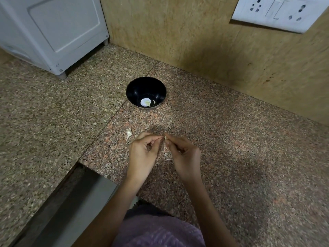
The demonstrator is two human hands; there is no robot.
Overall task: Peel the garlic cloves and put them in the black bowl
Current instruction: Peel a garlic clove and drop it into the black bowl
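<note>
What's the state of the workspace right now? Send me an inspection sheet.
Surface: speckled stone counter, a seam running across it.
Job's things: bowl upright beyond the hands, pale pieces at its bottom; clove between the fingertips; garlic piece lying left of the hands.
Clutter: skins on the counter under the hands.
Grippers: left hand and right hand both pinch the clove.
Cables: nothing seen.
Surroundings: white appliance rear left; socket panel on the wall, rear right.

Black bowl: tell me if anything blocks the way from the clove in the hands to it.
Nothing visible does. Only bare speckled granite counter lies between the small pale garlic clove, pinched by left hand and right hand, and the round black bowl.
</note>
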